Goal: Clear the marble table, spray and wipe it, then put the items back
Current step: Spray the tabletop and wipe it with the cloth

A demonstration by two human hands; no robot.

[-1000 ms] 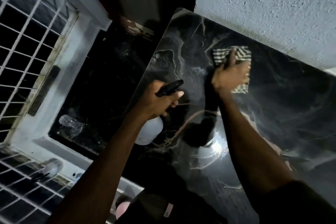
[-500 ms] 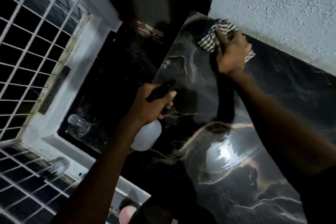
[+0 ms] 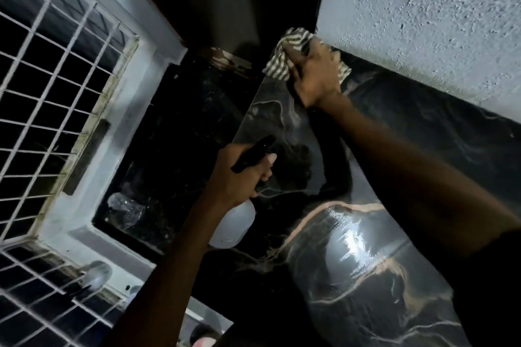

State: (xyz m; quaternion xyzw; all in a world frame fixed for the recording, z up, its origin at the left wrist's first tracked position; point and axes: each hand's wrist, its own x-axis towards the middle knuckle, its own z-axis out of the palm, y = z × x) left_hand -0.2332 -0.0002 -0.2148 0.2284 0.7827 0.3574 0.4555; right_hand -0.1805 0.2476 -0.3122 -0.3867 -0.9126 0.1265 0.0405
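Cloth (image 3: 277,63) now at table's (image 3: 366,276) far corner; spray bottle's (image 3: 234,224) nozzle pointing there.

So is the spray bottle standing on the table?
No, the left hand holds the spray bottle up beside the table.

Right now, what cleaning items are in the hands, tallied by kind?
Striped cloths: 1, the striped cloth gripped by the right hand at the far corner of the marble table.
Spray bottles: 1, the spray bottle gripped by the left hand.
Total: 2
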